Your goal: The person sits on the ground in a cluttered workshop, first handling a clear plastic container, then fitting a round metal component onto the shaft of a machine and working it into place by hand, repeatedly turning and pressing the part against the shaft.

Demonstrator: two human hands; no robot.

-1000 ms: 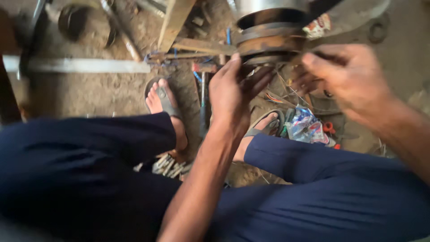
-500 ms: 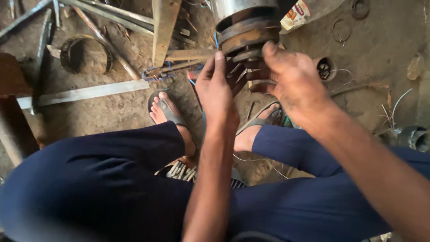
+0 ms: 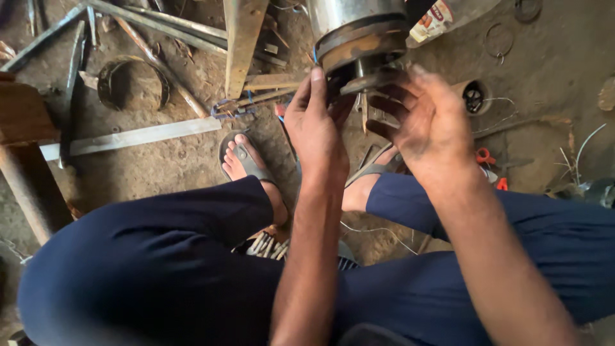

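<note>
Both hands (image 3: 317,128) (image 3: 426,122) grasping metal cylinder (image 3: 359,32) base

Bare dirt floor (image 3: 160,166) strewn with metal bars (image 3: 134,136), a rusty ring (image 3: 131,83), perhaps wire scraps, in daylight

I see soft, even daylight, a bit dim, with no hard shadows on the dirt floor (image 3: 173,160). A pale glare sits on the shiny metal cylinder (image 3: 355,16) at the top centre. The dark trousers (image 3: 160,263) in the lower frame lose detail. The right hand (image 3: 429,125) looks slightly smeared; the corners stretch and darken.
</note>
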